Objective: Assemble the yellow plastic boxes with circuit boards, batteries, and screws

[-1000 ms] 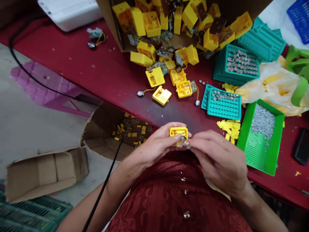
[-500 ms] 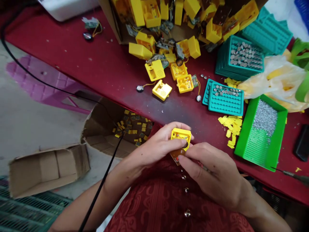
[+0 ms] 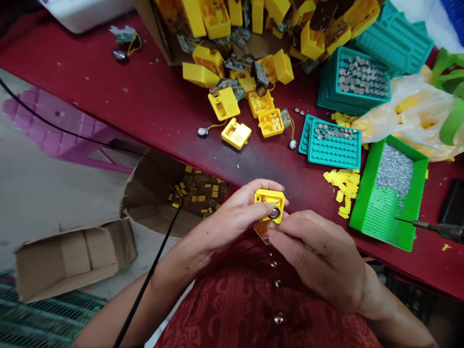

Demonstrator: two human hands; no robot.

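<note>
My left hand [image 3: 237, 217] is closed around a small yellow plastic case [image 3: 270, 197], its open inside facing up. The left thumb presses at a small round speaker [image 3: 274, 212] in the case. Just below the case, a brown circuit board [image 3: 261, 233] with a red part is pinched between the fingers of my right hand [image 3: 319, 256]. The board touches or nearly touches the case's lower edge; the exact join is hidden by my fingers. Several yellow case halves, one of them a perforated case half [image 3: 236, 134], lie on the table beyond my hands.
A cardboard box of yellow cases [image 3: 213, 19] stands at the back. To the right are a teal tray of button cells [image 3: 335, 154], a stacked teal tray [image 3: 326, 82], a green bin of screws [image 3: 416, 193] and a screwdriver [image 3: 435, 228]. A cable [image 3: 155, 266] crosses my left arm.
The view has shifted slightly, so the table things sit a little further left. The left thumb has drawn back a bit, showing more of the speaker. Both hands keep their holds.
</note>
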